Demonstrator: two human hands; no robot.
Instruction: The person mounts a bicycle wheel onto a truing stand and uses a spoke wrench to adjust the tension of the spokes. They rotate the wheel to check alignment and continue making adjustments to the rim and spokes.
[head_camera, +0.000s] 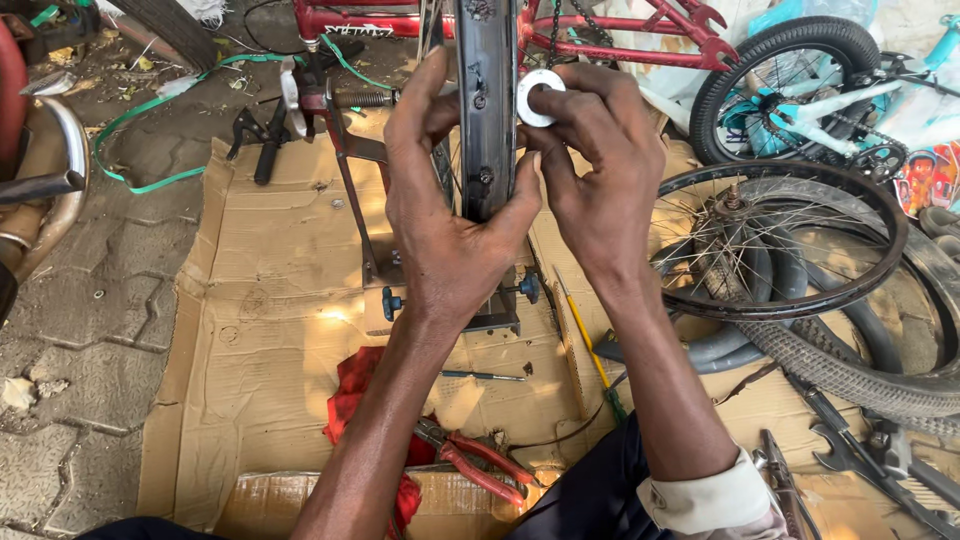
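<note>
A dark bicycle wheel rim (487, 100) stands upright, edge-on to me, in a metal truing stand (375, 200). My left hand (440, 215) wraps around the rim from the left, thumb across its lower part. My right hand (598, 170) holds a small white ring, like a roll of tape (535, 97), against the rim's right side with fingers and thumb pinching it.
Flattened cardboard (270, 300) covers the paved ground. On it lie a red rag (350, 395), red-handled pliers (480, 465), a small screwdriver (485, 376) and wrenches (860, 455). A spoked rim (800, 290), tyres and bicycles sit to the right; a green hose (150, 120) lies at left.
</note>
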